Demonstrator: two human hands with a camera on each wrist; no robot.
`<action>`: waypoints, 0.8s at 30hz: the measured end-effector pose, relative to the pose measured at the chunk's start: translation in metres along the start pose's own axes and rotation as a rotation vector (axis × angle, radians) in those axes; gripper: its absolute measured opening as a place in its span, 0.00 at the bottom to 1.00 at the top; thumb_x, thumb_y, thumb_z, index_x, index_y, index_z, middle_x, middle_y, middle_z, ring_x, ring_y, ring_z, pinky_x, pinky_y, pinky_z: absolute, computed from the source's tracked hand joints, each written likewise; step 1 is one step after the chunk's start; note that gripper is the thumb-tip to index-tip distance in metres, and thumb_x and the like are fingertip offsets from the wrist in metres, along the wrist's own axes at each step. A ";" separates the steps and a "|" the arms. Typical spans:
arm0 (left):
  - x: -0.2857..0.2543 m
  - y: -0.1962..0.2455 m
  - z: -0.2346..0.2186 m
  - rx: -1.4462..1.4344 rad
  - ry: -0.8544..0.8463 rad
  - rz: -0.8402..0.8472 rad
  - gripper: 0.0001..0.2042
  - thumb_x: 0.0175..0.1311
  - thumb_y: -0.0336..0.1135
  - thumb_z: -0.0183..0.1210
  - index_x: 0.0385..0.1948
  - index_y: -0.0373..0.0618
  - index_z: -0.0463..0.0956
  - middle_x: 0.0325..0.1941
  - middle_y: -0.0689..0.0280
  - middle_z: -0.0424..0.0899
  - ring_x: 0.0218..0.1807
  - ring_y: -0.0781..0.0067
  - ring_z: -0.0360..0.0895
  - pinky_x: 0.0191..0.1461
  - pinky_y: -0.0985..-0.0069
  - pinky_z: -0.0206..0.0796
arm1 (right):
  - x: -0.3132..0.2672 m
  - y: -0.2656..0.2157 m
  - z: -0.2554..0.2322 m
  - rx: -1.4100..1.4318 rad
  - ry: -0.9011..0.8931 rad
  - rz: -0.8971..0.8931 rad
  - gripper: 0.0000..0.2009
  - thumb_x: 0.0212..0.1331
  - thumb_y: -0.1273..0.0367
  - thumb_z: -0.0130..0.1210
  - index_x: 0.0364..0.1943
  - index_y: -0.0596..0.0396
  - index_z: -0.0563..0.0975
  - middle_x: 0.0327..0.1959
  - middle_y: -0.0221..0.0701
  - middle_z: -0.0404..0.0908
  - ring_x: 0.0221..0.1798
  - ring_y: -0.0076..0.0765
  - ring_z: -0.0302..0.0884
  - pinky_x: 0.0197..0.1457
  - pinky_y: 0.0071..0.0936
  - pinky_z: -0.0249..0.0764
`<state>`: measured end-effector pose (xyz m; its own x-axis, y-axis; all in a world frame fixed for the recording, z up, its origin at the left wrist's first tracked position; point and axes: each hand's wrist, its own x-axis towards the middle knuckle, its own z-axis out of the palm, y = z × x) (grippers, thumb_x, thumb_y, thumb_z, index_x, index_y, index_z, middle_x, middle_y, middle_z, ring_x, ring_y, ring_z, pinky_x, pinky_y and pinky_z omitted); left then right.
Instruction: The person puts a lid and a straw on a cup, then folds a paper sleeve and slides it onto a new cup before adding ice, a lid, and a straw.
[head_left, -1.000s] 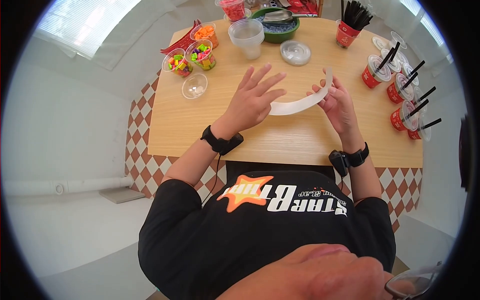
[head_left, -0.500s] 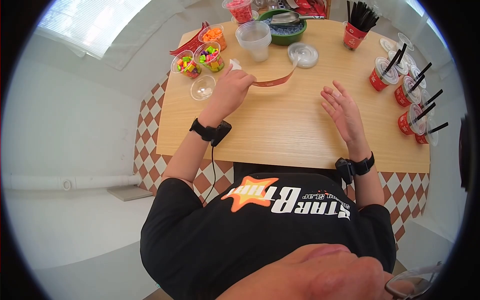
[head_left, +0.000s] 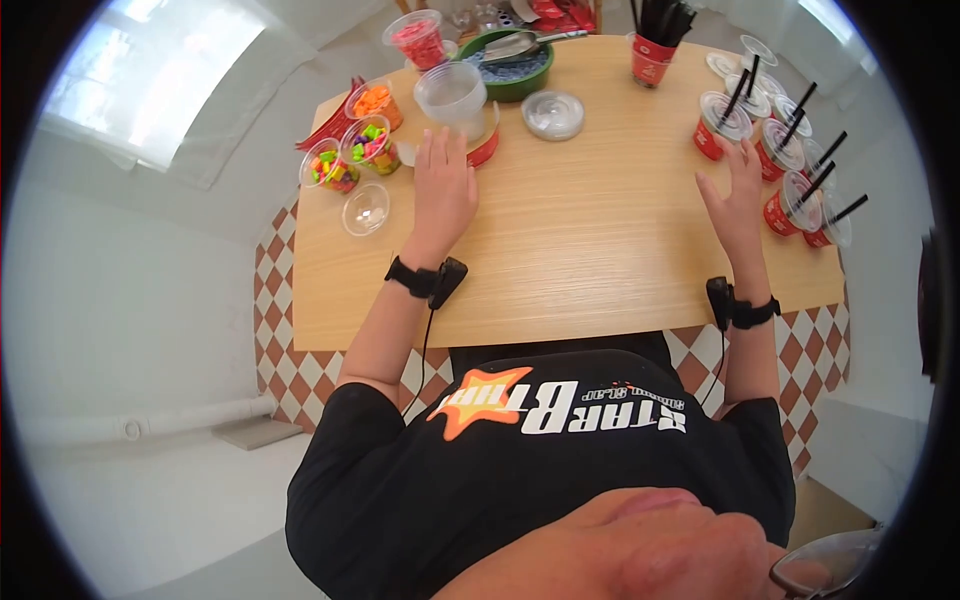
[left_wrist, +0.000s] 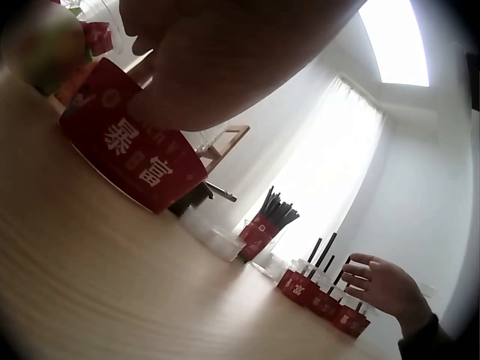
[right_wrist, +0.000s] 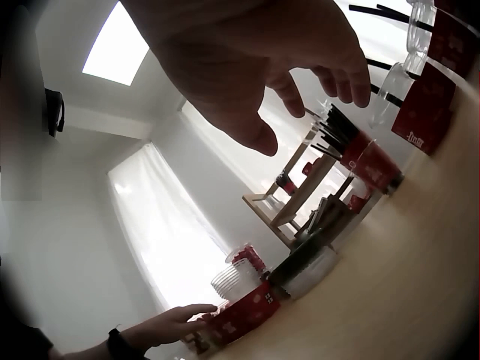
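My left hand (head_left: pixel 445 195) is at the left middle of the table, pinching a red cup sleeve (left_wrist: pixel 142 150), a curved paper band with white lettering. In the left wrist view the thumb lies across the band, whose lower edge is close to the tabletop. Just beyond this hand stands a stack of clear plastic cups (head_left: pixel 450 92). My right hand (head_left: pixel 738 205) is over the right side with fingers spread and holds nothing. Its fingertips overlap the nearest of several red-sleeved cups (head_left: pixel 708 142), which have clear lids and black straws.
Two cups of colorful cubes (head_left: pixel 370 145) and an orange-filled cup (head_left: pixel 375 105) stand at the left, near a clear dome lid (head_left: pixel 366 209). Flat lids (head_left: pixel 553 115), a green bowl (head_left: pixel 520 88) with a metal scoop, and a straw holder (head_left: pixel 650 65) are toward the back.
My left hand has carried the red sleeve left, beside the clear cup stack. My right hand has moved right, toward the lidded cups. The head view has shifted slightly.
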<state>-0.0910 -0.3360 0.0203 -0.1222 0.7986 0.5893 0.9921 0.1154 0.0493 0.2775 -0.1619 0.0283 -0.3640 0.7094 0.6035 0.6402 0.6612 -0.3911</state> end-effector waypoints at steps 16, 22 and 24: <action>0.019 0.133 0.093 -1.048 -0.332 0.038 0.40 0.60 0.42 0.66 0.70 0.36 0.54 0.71 0.47 0.63 0.73 0.56 0.62 0.74 0.66 0.56 | -0.009 -0.029 -0.008 -0.009 -0.419 -0.273 0.28 0.59 0.69 0.61 0.64 0.61 0.68 0.72 0.43 0.63 0.74 0.52 0.58 0.75 0.41 0.58; 0.031 0.127 0.089 -1.574 -0.270 -0.144 0.48 0.50 0.39 0.73 0.70 0.36 0.50 0.70 0.47 0.63 0.74 0.52 0.58 0.75 0.64 0.54 | -0.001 -0.078 -0.010 0.418 -0.465 -0.142 0.26 0.59 0.70 0.62 0.62 0.57 0.68 0.68 0.40 0.68 0.65 0.45 0.71 0.65 0.39 0.68; 0.032 0.123 0.087 -1.275 -0.222 -0.068 0.47 0.50 0.37 0.73 0.70 0.37 0.51 0.69 0.48 0.64 0.72 0.53 0.62 0.73 0.64 0.57 | 0.010 -0.084 -0.003 0.466 -0.375 -0.050 0.27 0.59 0.70 0.62 0.62 0.56 0.67 0.66 0.40 0.69 0.61 0.41 0.75 0.61 0.37 0.70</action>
<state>0.0245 -0.2450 -0.0246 -0.0537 0.9080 0.4156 0.2965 -0.3829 0.8749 0.2214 -0.2108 0.0694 -0.6544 0.6561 0.3760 0.2825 0.6733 -0.6833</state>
